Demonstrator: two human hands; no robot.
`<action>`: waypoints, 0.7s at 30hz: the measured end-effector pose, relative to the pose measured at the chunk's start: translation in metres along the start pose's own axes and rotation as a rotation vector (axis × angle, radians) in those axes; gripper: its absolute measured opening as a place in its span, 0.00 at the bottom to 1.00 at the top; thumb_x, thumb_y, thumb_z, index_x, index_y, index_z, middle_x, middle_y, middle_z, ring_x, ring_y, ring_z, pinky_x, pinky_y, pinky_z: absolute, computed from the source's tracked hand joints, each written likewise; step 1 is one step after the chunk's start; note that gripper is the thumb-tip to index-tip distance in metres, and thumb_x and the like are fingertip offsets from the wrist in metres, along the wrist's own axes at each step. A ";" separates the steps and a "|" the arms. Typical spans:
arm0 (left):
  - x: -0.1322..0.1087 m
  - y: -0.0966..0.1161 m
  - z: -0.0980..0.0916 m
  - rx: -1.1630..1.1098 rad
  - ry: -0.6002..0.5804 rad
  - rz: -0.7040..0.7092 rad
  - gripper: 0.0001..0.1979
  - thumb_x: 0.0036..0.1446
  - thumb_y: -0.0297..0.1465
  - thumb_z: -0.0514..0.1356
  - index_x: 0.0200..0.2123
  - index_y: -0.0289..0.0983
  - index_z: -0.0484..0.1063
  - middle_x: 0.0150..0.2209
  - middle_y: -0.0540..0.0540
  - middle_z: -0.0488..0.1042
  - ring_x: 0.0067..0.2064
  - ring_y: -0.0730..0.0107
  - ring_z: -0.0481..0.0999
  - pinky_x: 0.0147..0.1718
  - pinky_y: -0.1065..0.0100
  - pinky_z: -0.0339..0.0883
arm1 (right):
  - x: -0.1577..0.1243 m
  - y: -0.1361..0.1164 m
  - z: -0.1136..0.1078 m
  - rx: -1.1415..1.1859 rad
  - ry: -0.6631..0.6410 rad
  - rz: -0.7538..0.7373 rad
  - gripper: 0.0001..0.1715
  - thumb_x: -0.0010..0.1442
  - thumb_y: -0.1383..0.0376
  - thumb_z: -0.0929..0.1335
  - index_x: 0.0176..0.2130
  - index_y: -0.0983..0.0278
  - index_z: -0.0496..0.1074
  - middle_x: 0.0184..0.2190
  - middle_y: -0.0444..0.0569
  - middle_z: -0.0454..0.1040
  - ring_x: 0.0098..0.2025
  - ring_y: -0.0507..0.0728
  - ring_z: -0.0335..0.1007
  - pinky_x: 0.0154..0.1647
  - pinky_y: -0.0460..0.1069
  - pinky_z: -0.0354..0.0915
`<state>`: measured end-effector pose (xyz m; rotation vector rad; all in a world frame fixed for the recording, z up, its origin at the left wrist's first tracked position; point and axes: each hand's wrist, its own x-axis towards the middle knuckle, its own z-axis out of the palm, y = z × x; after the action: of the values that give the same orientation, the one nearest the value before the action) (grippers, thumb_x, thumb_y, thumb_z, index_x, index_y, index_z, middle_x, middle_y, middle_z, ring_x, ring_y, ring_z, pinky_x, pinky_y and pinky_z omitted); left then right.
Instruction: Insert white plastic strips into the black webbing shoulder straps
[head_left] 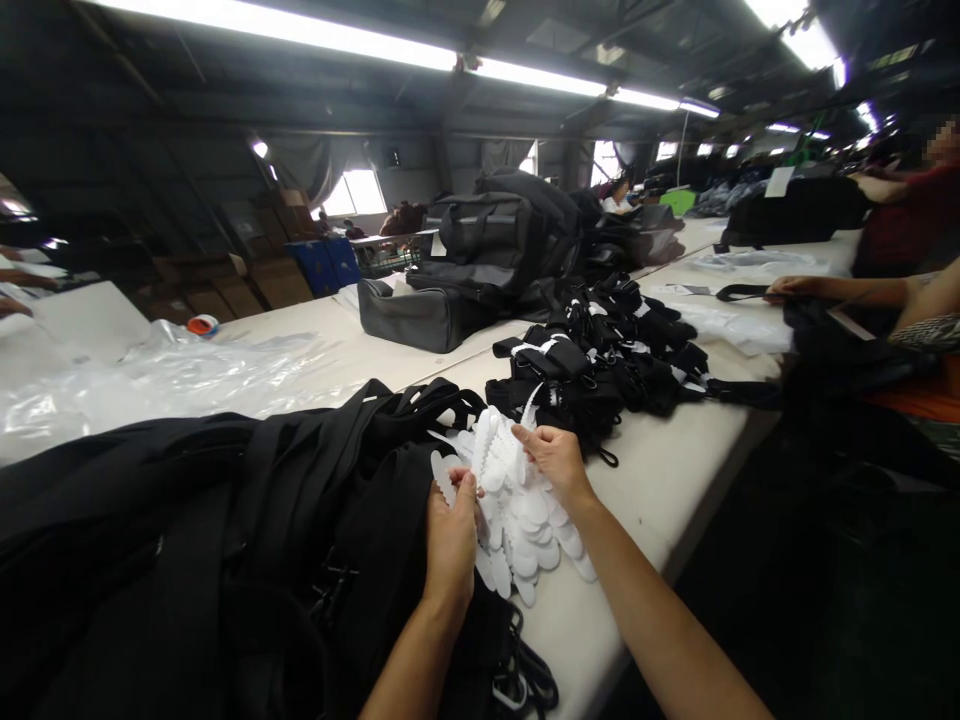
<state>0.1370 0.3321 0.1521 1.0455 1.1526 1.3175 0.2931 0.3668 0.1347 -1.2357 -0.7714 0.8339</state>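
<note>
A heap of thin white plastic pieces point(525, 525), with rounded ends and notched edges, lies on the table between my hands. My left hand point(451, 525) is closed, thumb against fingers, on a white notched piece point(442, 475) at the heap's left side. Above the heap's right side, my right hand point(556, 462) pinches another narrow white notched strip point(532, 402) that points upward. Black fabric bags point(300, 500) with straps cover the table beside my left hand. Past my right hand sits a pile of bundled black straps point(592, 355).
Black and grey bags point(487, 240) are stacked farther back on the long table point(667, 480). Clear plastic sheeting point(202, 370) lies at the left. On the right, a co-worker's hand point(791, 290) holds a black strap. Metal clips point(511, 690) hang near the front edge.
</note>
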 end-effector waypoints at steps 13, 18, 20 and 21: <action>-0.006 -0.003 -0.002 0.353 -0.155 0.180 0.13 0.55 0.41 0.63 0.36 0.38 0.71 0.28 0.52 0.71 0.27 0.73 0.68 0.29 0.73 0.61 | -0.026 -0.009 0.020 0.213 -0.394 0.076 0.26 0.47 0.55 0.77 0.16 0.66 0.63 0.15 0.36 0.54 0.19 0.45 0.44 0.20 0.46 0.40; -0.007 0.004 -0.002 0.350 -0.071 0.210 0.15 0.58 0.44 0.59 0.30 0.38 0.72 0.25 0.52 0.71 0.28 0.70 0.68 0.28 0.72 0.61 | -0.026 -0.008 0.023 0.295 -0.383 0.140 0.25 0.44 0.52 0.78 0.20 0.67 0.68 0.15 0.38 0.58 0.19 0.45 0.46 0.20 0.46 0.39; -0.007 0.006 -0.005 0.307 0.047 0.158 0.16 0.56 0.45 0.61 0.33 0.38 0.74 0.28 0.51 0.74 0.31 0.67 0.72 0.31 0.71 0.63 | -0.021 -0.009 0.020 0.370 -0.291 0.144 0.25 0.43 0.50 0.78 0.22 0.69 0.72 0.16 0.39 0.60 0.19 0.44 0.46 0.20 0.45 0.38; -0.007 0.006 -0.008 0.308 0.108 0.121 0.17 0.54 0.47 0.62 0.34 0.38 0.75 0.30 0.50 0.76 0.33 0.66 0.73 0.32 0.70 0.65 | -0.016 -0.009 0.017 0.413 -0.210 0.146 0.26 0.42 0.50 0.78 0.23 0.69 0.72 0.16 0.39 0.60 0.18 0.44 0.45 0.20 0.45 0.37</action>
<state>0.1283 0.3249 0.1572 1.2955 1.4241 1.3299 0.2716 0.3595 0.1456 -0.8507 -0.6380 1.1905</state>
